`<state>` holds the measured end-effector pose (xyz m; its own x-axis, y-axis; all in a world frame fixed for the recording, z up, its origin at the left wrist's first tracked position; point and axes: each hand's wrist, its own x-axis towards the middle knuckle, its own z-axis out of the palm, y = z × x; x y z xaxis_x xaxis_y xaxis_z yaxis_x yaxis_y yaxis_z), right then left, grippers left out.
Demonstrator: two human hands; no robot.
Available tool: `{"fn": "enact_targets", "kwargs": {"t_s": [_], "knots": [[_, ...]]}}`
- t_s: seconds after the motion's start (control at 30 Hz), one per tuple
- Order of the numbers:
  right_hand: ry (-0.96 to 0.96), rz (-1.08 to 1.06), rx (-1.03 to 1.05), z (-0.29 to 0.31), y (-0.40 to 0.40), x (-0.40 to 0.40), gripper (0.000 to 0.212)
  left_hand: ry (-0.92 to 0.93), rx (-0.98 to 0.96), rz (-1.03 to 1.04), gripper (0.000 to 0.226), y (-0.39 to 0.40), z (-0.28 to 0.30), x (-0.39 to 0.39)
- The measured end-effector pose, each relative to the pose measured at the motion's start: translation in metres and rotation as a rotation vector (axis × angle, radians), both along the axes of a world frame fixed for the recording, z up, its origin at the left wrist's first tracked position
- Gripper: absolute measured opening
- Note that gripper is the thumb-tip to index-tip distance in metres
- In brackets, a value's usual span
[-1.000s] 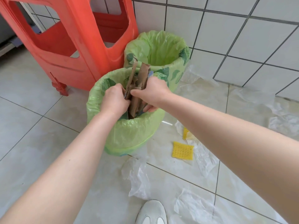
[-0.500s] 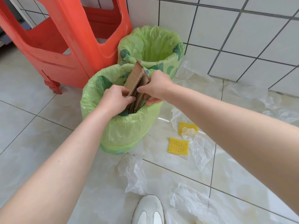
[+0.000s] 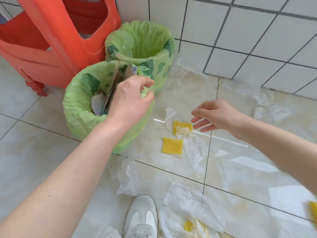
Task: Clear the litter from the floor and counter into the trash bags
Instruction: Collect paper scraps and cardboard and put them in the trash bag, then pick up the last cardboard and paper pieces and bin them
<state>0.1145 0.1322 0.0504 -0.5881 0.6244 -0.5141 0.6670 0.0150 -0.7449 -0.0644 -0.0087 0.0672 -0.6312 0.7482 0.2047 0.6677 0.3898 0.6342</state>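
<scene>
Tiled floor by a tiled wall, littered with clear plastic and yellow foam nets. Cardboard stands in the near green bag — the left hand above its rim, fingers loosely curled, empty. The right hand hovers open just beside another net.

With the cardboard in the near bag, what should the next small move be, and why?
Probably lower the open right hand onto the upper yellow foam net and pinch it up. That hand hovers just beside it, empty, and the net lies loose on the floor close to the near trash bag.
</scene>
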Motion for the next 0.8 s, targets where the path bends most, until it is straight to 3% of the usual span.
{"fn": "enact_targets", "kwargs": {"t_s": [0.27, 0.5, 0.8], "knots": [[-0.147, -0.165, -0.058, -0.069, -0.004, 0.138, 0.012, -0.246, -0.153, -0.231, 0.019, 0.032, -0.071, 0.1], [-0.191, -0.311, -0.05, -0.094, -0.005, 0.239, 0.011, -0.326, -0.355, -0.427, 0.016, 0.039, -0.114, 0.193], [-0.265, -0.527, 0.115, -0.127, 0.018, 0.331, 0.015, -0.088, -0.695, -0.761, 0.025, 0.077, -0.144, 0.271]]}}
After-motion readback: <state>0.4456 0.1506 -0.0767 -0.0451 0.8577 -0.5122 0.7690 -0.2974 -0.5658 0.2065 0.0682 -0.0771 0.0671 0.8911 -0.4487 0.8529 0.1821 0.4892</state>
